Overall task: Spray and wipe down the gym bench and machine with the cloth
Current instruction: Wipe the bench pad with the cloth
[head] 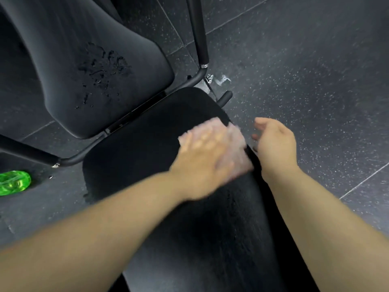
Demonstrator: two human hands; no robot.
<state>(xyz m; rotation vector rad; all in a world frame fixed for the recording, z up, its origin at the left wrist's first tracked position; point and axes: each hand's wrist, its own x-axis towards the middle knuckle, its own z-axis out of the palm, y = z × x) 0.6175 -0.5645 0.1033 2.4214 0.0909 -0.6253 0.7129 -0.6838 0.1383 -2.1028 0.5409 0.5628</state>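
A black padded seat (136, 157) of the gym bench fills the middle of the view. My left hand (200, 161) lies flat on a pale cloth (233, 144) and presses it on the seat near its right edge; both are blurred. My right hand (273, 142) hovers just right of the seat edge, fingers loosely curled, holding nothing. Above the seat, the black back pad (69, 45) carries spray droplets around its lower middle. A green spray bottle (12, 183) lies on the floor at the left edge.
Black metal frame tubes (199, 34) run beside the back pad, another tube (31, 153) at the left. A short handle (225, 98) sticks out right of the seat. Speckled dark rubber floor tiles (305, 70) surround the bench, with a wet patch (221, 79).
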